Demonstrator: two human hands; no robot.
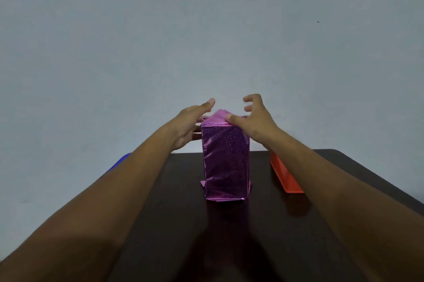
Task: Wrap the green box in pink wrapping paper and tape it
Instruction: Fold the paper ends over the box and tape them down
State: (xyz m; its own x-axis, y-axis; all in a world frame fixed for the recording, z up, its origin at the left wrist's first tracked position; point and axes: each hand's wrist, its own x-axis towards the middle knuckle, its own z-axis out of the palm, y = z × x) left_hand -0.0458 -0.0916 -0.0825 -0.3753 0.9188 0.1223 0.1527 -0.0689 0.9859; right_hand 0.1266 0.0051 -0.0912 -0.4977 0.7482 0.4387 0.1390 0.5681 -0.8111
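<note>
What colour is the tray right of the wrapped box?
Orange-red; the tray shows in the head view.

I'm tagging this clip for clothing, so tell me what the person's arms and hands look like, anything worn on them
Both forearms are bare as far as the frame shows, with no sleeves in view. The left hand and right hand wear no gloves, and no rings, watch or bracelets are visible. Fingernails look short and unpainted, though the picture is soft.

It looked like a plain room indoors: a dark table (332, 235) stood against a bare grey wall (206, 29).
</note>
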